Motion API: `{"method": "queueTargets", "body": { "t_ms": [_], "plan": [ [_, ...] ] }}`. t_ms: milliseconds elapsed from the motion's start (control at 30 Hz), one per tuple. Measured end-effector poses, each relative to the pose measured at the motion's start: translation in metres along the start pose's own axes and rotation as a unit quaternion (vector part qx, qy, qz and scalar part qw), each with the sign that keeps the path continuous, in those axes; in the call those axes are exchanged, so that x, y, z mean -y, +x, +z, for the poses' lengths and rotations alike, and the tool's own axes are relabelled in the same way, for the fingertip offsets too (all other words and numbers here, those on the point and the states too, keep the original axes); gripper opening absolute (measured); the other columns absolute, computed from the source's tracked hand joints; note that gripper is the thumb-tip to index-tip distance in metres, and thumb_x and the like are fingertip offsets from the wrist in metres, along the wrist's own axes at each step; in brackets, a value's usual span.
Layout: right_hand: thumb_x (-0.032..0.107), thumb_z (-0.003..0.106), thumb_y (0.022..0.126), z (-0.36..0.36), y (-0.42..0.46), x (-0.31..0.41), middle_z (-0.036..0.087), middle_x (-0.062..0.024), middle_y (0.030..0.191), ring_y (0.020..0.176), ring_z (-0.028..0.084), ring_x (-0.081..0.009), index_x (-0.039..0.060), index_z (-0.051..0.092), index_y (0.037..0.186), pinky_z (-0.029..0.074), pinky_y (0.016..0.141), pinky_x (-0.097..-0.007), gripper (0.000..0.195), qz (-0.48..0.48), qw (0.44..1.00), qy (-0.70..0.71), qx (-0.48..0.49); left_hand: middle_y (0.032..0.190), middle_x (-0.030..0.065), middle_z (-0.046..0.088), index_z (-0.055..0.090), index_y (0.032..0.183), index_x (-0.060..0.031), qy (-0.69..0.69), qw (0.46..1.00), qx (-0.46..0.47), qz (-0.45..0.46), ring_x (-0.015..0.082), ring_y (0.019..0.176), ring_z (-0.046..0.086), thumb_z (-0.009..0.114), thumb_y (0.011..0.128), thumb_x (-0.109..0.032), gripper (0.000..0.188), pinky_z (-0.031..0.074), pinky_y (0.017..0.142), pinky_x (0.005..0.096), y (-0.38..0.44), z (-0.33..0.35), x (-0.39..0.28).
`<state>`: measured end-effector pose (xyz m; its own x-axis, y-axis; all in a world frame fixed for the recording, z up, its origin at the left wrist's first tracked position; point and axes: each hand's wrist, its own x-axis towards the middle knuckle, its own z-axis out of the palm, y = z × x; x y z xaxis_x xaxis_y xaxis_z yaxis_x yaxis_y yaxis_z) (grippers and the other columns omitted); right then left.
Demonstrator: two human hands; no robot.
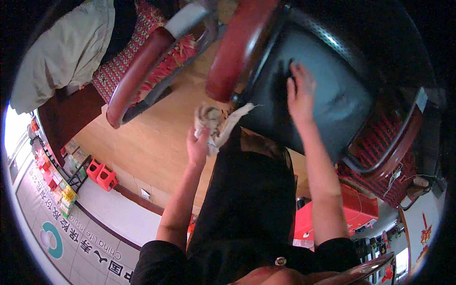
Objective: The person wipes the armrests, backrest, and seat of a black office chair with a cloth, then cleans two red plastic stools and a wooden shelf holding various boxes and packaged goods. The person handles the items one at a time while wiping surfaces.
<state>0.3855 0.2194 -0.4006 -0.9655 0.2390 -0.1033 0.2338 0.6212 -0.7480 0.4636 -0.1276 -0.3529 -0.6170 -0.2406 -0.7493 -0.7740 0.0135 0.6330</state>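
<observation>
My left hand (198, 146) grips a crumpled, pale cloth (210, 123) with darker patches, one end of it trailing out to the right. The cloth is beside the rounded end of a reddish-brown armrest (231, 60). Over the dark, shiny seat (331, 89) of an armchair, my right hand (302, 94) is stretched out with its fingers apart and nothing in it. Whether its fingertips touch the seat, I cannot tell. A slight dent and creases mark the seat to the right of this hand.
Another chair with a curved armrest (139, 78) and a red woven cover (119, 73) stands on the left, a person in pale clothing (71, 53) beside it. Red plastic stools (101, 174) are by the wall. A red box-like object (356, 206) is at lower right on the wood-toned floor (142, 153) side.
</observation>
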Motion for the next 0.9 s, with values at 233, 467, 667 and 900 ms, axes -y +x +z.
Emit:
{"method": "queueTargets", "body": {
  "t_ms": [233, 467, 667, 900],
  "plan": [
    [0.032, 0.065, 0.096, 0.063, 0.085, -0.021, 0.039, -0.0148, 0.164, 0.148, 0.035, -0.043, 0.0176, 0.052, 0.152, 0.029, 0.121, -0.0584, 0.059, -0.152, 0.95, -0.259, -0.089, 0.144, 0.0201, 0.055, 0.044, 0.155, -0.0122, 0.364, 0.874, 0.038, 0.32, 0.0359, 0.127, 0.058, 0.066, 0.099, -0.016, 0.061, 0.049, 0.104, 0.0414, 0.173, 0.016, 0.014],
    [0.03, 0.066, 0.091, 0.069, 0.085, -0.02, 0.038, -0.0144, 0.164, 0.147, 0.035, -0.0439, 0.0176, 0.052, 0.151, 0.03, 0.12, -0.0592, 0.063, -0.127, 0.957, -0.251, -0.065, 0.147, 0.0128, 0.052, 0.064, 0.139, -0.024, 0.422, 0.801, 0.326, 0.272, 0.0405, 0.123, 0.059, 0.068, 0.091, -0.01, 0.05, 0.051, 0.104, 0.0422, 0.279, 0.094, -0.008],
    [0.033, 0.068, 0.088, 0.058, 0.082, -0.019, 0.038, -0.0125, 0.164, 0.15, 0.033, -0.0413, 0.0211, 0.054, 0.149, 0.03, 0.12, -0.059, 0.064, -0.092, 0.962, -0.25, -0.048, 0.146, 0.0115, 0.053, 0.064, 0.139, -0.0206, 0.509, 0.725, 0.327, 0.329, 0.0372, 0.123, 0.059, 0.066, 0.092, -0.013, 0.047, 0.049, 0.105, 0.0413, 0.299, 0.165, -0.031],
    [0.035, 0.07, 0.084, 0.054, 0.084, -0.02, 0.039, -0.01, 0.164, 0.149, 0.036, -0.0386, 0.023, 0.055, 0.149, 0.029, 0.121, -0.0583, 0.067, -0.063, 0.974, -0.218, -0.024, 0.145, 0.0101, 0.054, 0.063, 0.138, -0.0166, 0.535, 0.7, 0.328, 0.342, 0.0332, 0.124, 0.058, 0.065, 0.094, -0.015, 0.044, 0.047, 0.106, 0.0402, 0.309, 0.188, -0.05]
  ]
}}
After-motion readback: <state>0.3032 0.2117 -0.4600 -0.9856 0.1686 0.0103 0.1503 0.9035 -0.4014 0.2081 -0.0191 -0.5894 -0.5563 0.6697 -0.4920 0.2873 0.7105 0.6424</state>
